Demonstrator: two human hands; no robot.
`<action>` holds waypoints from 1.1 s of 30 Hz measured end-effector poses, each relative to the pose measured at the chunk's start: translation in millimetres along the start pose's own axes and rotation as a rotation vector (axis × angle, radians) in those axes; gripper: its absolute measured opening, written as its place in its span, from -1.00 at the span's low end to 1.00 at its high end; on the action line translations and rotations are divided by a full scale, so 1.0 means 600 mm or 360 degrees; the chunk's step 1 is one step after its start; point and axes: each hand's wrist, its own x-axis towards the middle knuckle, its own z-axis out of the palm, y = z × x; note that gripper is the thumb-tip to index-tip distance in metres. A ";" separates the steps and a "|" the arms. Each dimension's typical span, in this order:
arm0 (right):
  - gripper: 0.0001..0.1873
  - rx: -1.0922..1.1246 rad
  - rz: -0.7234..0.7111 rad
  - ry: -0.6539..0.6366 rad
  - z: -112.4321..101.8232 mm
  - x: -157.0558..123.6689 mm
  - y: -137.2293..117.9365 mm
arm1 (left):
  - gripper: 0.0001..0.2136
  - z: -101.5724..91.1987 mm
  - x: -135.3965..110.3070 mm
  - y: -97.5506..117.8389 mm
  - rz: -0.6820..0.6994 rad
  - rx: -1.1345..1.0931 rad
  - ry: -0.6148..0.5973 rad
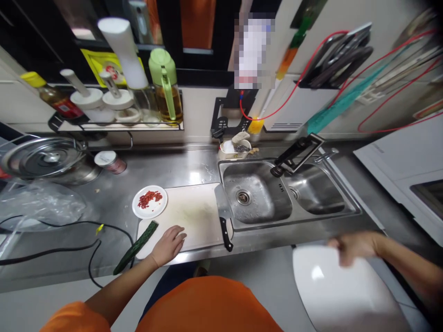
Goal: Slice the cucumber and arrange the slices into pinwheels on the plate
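My right hand (358, 246), a little blurred, grips the rim of a large white dish (332, 290) off the counter's front edge at the right. My left hand (169, 244) rests at the near edge of a white cutting board (204, 230), palm down with fingers loosely stretched and nothing in them. Just left of it lies a dark green cucumber (136, 247) with a cut end, partly on the board. A kitchen knife (226, 233) with a black handle lies along the board's right side. Chopped red pieces (150, 199) sit on a small white plate (158, 213) at the board's far left corner.
Right of the board is a double steel sink (263, 222) with a black faucet (294, 154). Seasoning jars and an oil bottle (168, 92) stand on a wall rack. A lidded pot (51, 161), a plastic bag (44, 203) and black cables (69, 249) occupy the left.
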 end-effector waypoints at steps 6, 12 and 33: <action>-0.61 0.1213 -0.0210 -0.0385 -0.094 0.215 -0.217 | -0.77 -0.008 0.005 0.004 -0.0025 -0.0021 0.0000; -0.50 0.2070 -0.0430 -0.0170 0.069 0.374 -0.446 | -0.77 -0.013 0.010 0.006 -0.0053 -0.0038 0.0007; -0.60 0.1823 -0.0186 0.0005 0.183 0.494 -0.571 | -0.79 -0.007 0.013 0.001 -0.0121 -0.0083 -0.0002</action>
